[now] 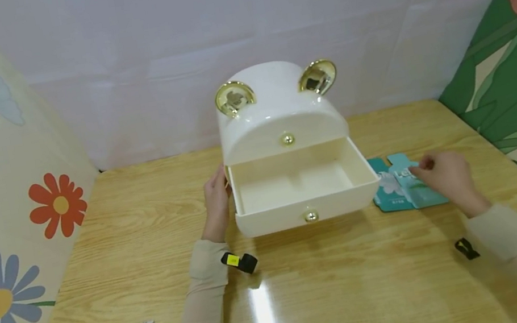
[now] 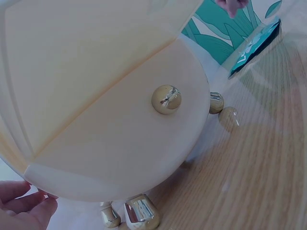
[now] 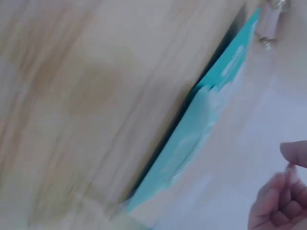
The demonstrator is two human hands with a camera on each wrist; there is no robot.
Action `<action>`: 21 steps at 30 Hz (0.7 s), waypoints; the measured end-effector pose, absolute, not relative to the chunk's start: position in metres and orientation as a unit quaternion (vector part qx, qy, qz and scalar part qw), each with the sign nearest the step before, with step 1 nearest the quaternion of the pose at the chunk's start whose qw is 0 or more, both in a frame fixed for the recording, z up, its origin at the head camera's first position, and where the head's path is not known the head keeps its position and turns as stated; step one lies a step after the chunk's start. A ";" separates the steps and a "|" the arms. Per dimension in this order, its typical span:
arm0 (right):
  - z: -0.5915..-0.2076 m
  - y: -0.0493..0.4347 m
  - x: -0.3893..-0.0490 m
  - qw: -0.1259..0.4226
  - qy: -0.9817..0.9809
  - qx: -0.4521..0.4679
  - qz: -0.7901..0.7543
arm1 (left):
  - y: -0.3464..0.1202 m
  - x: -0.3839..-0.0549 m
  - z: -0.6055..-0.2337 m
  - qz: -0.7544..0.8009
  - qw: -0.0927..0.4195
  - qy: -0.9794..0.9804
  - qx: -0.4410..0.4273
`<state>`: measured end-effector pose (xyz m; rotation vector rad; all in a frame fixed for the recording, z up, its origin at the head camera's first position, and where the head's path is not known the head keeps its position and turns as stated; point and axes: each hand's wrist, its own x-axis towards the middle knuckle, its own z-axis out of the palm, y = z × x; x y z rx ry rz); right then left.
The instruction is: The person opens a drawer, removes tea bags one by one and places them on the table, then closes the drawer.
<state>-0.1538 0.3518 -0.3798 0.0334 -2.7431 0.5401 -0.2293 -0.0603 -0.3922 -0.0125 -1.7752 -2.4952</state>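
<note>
A glossy white storage box (image 1: 283, 122) with gold ear shapes stands on the table. Its lower drawer (image 1: 310, 210) is pulled out and bare inside. My left hand (image 1: 216, 200) rests against the box's left side; in the left wrist view its fingertips (image 2: 41, 207) touch near the drawer's edge, partly hidden. Two teal packets (image 1: 401, 191) with white print lie side by side to the right of the box. Over the right one hovers my right hand (image 1: 445, 177), apart from it, thumb and forefinger close together, other fingers loosely bent. I see nothing clearly held there.
A gold round knob (image 1: 288, 139) marks the closed upper drawer. Gold feet (image 2: 141, 212) lift the box off the wooden table (image 1: 342, 285). A black strap piece (image 1: 466, 249) shows near my right wrist. Flower-printed panels flank both sides, with a pale cloth (image 1: 142, 61) behind.
</note>
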 end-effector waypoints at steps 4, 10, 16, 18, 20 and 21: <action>-0.378 0.339 -0.150 0.246 -0.947 0.044 0.200 | -0.060 -0.229 -0.393 -0.814 0.043 -0.579 0.000; -0.365 0.315 -0.140 0.302 -0.923 0.058 0.230 | -0.060 -0.229 -0.393 -0.817 0.043 -0.575 -0.002; -0.352 0.290 -0.129 0.342 -0.890 0.093 0.287 | -0.061 -0.228 -0.393 -0.815 0.045 -0.577 -0.005; -0.350 0.282 -0.125 0.354 -0.877 0.107 0.308 | -0.061 -0.229 -0.393 -0.816 0.045 -0.576 -0.004; -0.350 0.276 -0.122 0.364 -0.866 0.117 0.323 | -0.061 -0.230 -0.394 -0.817 0.044 -0.575 -0.004; -0.350 0.272 -0.120 0.369 -0.859 0.122 0.333 | -0.061 -0.230 -0.394 -0.817 0.043 -0.575 -0.003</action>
